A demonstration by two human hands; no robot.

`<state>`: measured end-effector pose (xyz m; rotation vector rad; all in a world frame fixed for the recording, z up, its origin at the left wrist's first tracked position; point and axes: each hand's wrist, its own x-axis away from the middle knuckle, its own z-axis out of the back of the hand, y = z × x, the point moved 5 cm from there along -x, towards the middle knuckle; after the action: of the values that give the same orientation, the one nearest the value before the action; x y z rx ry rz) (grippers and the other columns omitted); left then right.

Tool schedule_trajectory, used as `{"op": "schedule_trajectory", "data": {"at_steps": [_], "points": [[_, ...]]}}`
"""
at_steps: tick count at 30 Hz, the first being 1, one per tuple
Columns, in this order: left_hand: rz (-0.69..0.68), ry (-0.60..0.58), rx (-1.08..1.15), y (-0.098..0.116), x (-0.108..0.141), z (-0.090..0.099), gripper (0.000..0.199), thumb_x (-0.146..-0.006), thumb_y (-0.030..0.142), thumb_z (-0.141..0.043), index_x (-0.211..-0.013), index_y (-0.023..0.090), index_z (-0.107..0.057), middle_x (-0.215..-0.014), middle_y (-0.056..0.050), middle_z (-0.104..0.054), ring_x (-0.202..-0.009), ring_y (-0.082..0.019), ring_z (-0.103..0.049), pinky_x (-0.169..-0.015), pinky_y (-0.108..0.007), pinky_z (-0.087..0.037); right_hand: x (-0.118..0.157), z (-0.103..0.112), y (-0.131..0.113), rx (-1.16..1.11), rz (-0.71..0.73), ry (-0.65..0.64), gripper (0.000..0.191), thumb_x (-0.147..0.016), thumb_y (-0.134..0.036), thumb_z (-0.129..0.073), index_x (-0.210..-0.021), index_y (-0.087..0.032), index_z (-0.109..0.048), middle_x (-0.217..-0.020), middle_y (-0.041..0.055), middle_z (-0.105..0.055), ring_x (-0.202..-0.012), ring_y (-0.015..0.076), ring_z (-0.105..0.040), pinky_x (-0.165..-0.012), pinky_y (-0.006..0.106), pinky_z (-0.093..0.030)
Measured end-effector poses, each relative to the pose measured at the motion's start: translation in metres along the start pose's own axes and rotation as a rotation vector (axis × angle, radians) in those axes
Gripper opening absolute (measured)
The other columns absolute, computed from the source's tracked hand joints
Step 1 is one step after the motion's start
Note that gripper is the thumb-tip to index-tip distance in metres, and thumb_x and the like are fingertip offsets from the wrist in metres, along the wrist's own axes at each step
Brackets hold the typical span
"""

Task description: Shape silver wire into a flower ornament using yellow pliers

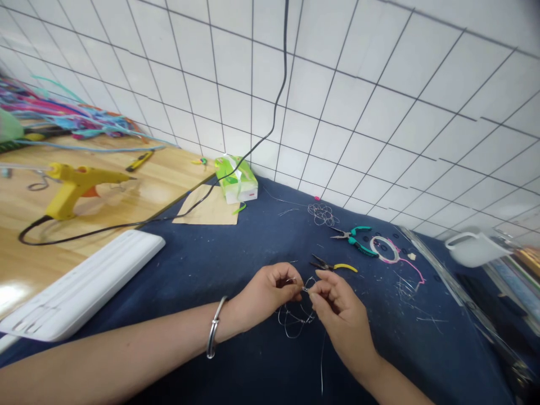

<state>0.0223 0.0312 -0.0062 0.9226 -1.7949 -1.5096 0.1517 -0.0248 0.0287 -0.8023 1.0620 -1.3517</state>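
A looped piece of thin silver wire (291,326) hangs between my two hands over the dark blue cloth. My left hand (268,292), with a silver bangle (214,328) on the wrist, pinches the wire between thumb and fingers. Close beside it, fingertips almost touching, my right hand (341,315) pinches the same wire from the right. One loose wire end trails down below the right hand. Just beyond the hands lie yellow-handled pliers (335,265); their second handle is hard to make out.
Teal-handled pliers (356,236), a looped wire shape (323,215) and a ring-shaped spool (385,249) lie further back. A tissue box (237,179) stands near the wall. At left are a yellow glue gun (70,188) and a white power strip (88,281); a black cord crosses the view.
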Motion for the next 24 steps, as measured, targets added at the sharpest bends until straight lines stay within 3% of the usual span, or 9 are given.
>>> {"op": "schedule_trajectory", "data": {"at_steps": [4,8,13,19,24], "points": [[0.005,0.004,-0.093,0.0,0.0,0.0,0.003,-0.078,0.018,-0.053,-0.077,0.016,-0.055,-0.069,0.001,-0.057,-0.065,-0.012,-0.056,-0.062,-0.024,-0.044,-0.001,0.0,0.004,-0.081,-0.129,-0.042,0.028,-0.082,-0.028,-0.051,-0.108,-0.019,-0.05,-0.072,-0.0016,-0.055,-0.057,0.0096,-0.053,-0.052,0.022,-0.046],[0.001,-0.024,-0.203,0.006,0.001,-0.002,0.007,-0.076,0.011,-0.049,-0.077,0.015,-0.055,-0.065,0.002,-0.056,-0.063,-0.011,-0.054,-0.058,-0.023,-0.042,0.001,0.001,0.005,-0.109,-0.247,-0.119,0.017,-0.085,-0.032,-0.048,-0.091,-0.018,-0.055,-0.068,-0.0025,-0.053,-0.054,0.0086,-0.052,-0.05,0.021,-0.046],[-0.053,-0.059,-0.328,0.013,0.003,-0.003,0.012,-0.074,0.007,-0.046,-0.076,0.016,-0.055,-0.066,0.002,-0.055,-0.061,-0.01,-0.052,-0.057,-0.021,-0.041,0.001,0.003,0.001,-0.11,-0.236,-0.146,0.018,-0.088,-0.032,-0.043,-0.079,-0.018,-0.052,-0.064,-0.0027,-0.054,-0.054,0.009,-0.053,-0.051,0.022,-0.046],[-0.086,-0.12,-0.427,0.015,0.007,-0.008,0.014,-0.075,0.008,-0.046,-0.077,0.017,-0.056,-0.071,0.002,-0.057,-0.062,-0.01,-0.052,-0.057,-0.021,-0.041,-0.003,0.004,0.008,-0.154,-0.271,-0.146,0.015,-0.087,-0.032,-0.045,-0.085,-0.019,-0.052,-0.068,-0.0022,-0.055,-0.054,0.0096,-0.054,-0.048,0.022,-0.046],[-0.068,-0.115,-0.327,0.012,0.007,-0.01,0.011,-0.076,0.009,-0.047,-0.076,0.016,-0.055,-0.07,0.002,-0.056,-0.064,-0.01,-0.053,-0.06,-0.022,-0.042,-0.003,0.004,0.011,-0.219,-0.284,-0.156,0.015,-0.085,-0.032,-0.049,-0.088,-0.018,-0.053,-0.067,-0.0023,-0.056,-0.053,0.0091,-0.052,-0.045,0.021,-0.044]]}}
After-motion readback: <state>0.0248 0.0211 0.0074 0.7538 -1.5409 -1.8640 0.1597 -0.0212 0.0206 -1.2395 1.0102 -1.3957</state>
